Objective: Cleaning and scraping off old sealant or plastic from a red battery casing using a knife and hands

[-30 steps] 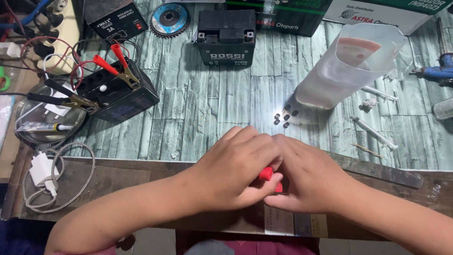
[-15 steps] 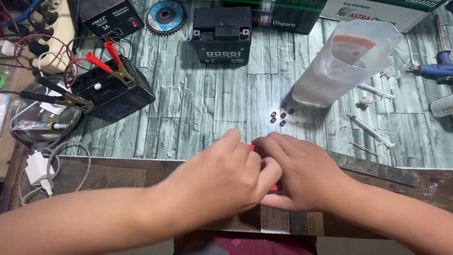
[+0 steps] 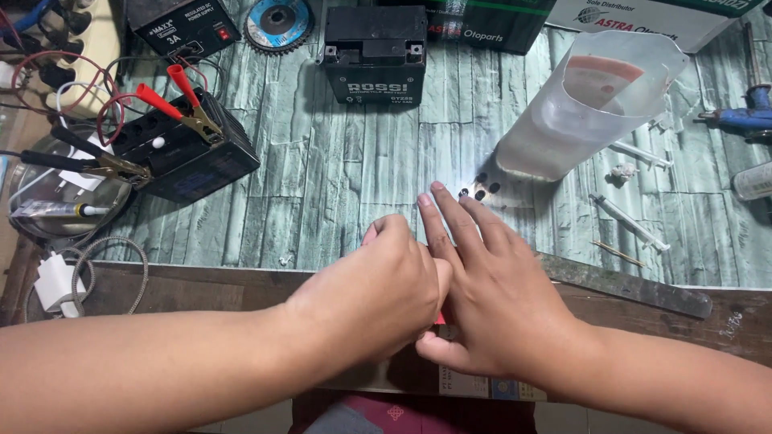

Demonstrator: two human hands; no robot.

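My left hand (image 3: 374, 297) is curled into a fist at the near edge of the table. It closes over a small red object (image 3: 440, 320), of which only a sliver shows between my two hands. Pressed against it from the right is my right hand (image 3: 494, 301), lying flat with its fingers stretched forward and apart. Those fingertips point toward several small black caps (image 3: 480, 190). Most of the red object is hidden under my hands.
A black battery (image 3: 376, 52) stands at the back, and another battery (image 3: 189, 153) with red clamps on it is at the left. A clear plastic jug (image 3: 579, 112) and syringes (image 3: 631, 221) are to the right. A metal bar (image 3: 635, 285) lies along the table edge, and a white charger (image 3: 56, 281) at the near left.
My right hand's fingers have uncurled and stretched out flat. My left hand has closed further over the red object, so less red shows.
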